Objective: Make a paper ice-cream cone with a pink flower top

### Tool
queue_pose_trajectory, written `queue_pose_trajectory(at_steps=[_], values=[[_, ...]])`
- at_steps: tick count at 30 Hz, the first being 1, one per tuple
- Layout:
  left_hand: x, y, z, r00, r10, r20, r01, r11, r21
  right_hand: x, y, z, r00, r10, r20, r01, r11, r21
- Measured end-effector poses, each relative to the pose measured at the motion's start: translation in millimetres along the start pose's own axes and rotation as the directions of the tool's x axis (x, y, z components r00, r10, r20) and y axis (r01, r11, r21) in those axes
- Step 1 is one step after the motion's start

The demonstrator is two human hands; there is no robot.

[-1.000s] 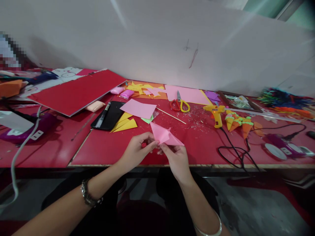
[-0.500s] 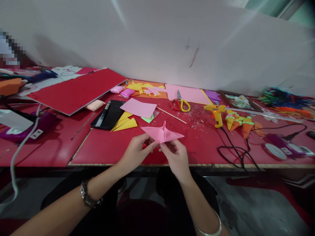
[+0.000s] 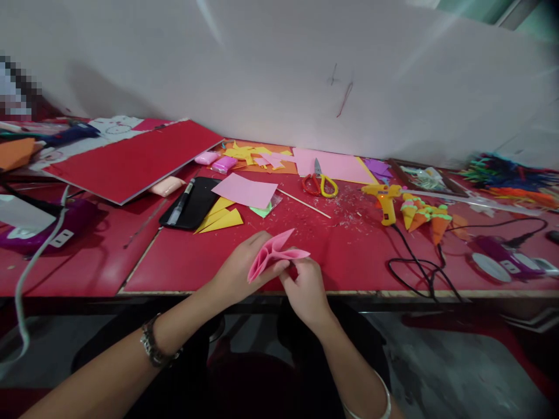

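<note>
"So, where is the folded pink paper (image 3: 271,254), and which hand has it?"

"Held above the near part of the red table (image 3: 358,256). The left hand (image 3: 240,266) pinches it, thumb along the near side, most of the fingers hidden behind. Two of its points jut toward one and three o'clock, if the paper is the dial's centre and twelve faces the wall (image 3: 262,70)."

"And the right hand (image 3: 306,291)?"

"At four o'clock, fingers bent inward, close beside the left thumb's tip. Whether it grips the paper as well, I cannot tell; its fingertips are partly hidden."

"What lies farther out?"

"At eleven, a pale pink sheet (image 3: 247,191), with a bit of light green paper (image 3: 262,212) showing from under it. At ten, yellow paper pieces (image 3: 227,220), then a flat black object (image 3: 203,201) with a marker (image 3: 180,205) lying on it; beyond those, a large red board (image 3: 135,160)."

"The other side?"

"Around one, a thin stick (image 3: 304,203) and, past it, scissors (image 3: 318,175) with one red and one yellow handle. At two, a yellow glue gun (image 3: 385,205); between two and three, small paper cones (image 3: 440,226), yellow and orange, topped with light green."
</note>
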State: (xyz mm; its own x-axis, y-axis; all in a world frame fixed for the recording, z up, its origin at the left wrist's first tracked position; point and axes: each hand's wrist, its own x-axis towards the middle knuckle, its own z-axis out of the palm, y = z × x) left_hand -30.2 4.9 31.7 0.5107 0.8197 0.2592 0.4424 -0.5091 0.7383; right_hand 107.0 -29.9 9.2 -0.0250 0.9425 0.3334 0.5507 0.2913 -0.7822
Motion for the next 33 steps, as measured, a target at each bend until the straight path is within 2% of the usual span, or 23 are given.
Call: queue_pose_trajectory(at_steps=[4, 7, 12, 14, 17, 20, 22, 24, 29, 33], values=[[1, 1, 0.4, 0.998, 0.055, 0.036, -0.053, 0.997, -0.05, 0, 0, 0, 1.0, -0.01, 0.0, 0.01, 1.0, -0.023], [2, -2, 2.1, 0.999, 0.049, 0.017, -0.047, 0.993, -0.112, 0, -1, -1, 0.999, 0.012, -0.036, -0.013, 1.0, -0.022], [3, -2, 1.7, 0.998, -0.055, -0.033, 0.045, 0.97, -0.238, -1, -4, -1, 0.996, 0.038, -0.085, -0.022, 0.982, 0.188], [3, 3, -1.1, 0.993, -0.117, 0.017, 0.117, 0.943, -0.312, -1, -5, -2, 0.986, 0.105, -0.128, -0.063, 0.954, 0.294], [1, 9, -4.5, 0.968, -0.2, 0.155, 0.245, 0.893, -0.378, 1, -6, -3, 0.965, 0.205, -0.166, -0.116, 0.894, 0.433], [-1, 9, -4.0, 0.937, -0.229, 0.262, 0.326, 0.844, -0.427, 3, -8, -7, 0.97, 0.24, -0.04, -0.183, 0.826, 0.533], [-2, 8, -2.6, 0.928, -0.239, 0.286, 0.349, 0.828, -0.439, 3, -9, -10, 0.972, 0.233, 0.041, -0.215, 0.798, 0.563], [-2, 8, -2.0, 0.929, -0.23, 0.29, 0.341, 0.834, -0.433, 3, -9, -11, 0.975, 0.22, 0.045, -0.207, 0.803, 0.56], [2, 10, -3.4, 0.954, -0.136, 0.267, 0.235, 0.892, -0.385, 4, -8, -10, 0.979, 0.206, -0.005, -0.17, 0.824, 0.541], [4, 10, -2.8, 0.959, -0.114, 0.261, 0.213, 0.896, -0.391, 3, -8, -9, 0.976, 0.218, -0.016, -0.174, 0.819, 0.547]])
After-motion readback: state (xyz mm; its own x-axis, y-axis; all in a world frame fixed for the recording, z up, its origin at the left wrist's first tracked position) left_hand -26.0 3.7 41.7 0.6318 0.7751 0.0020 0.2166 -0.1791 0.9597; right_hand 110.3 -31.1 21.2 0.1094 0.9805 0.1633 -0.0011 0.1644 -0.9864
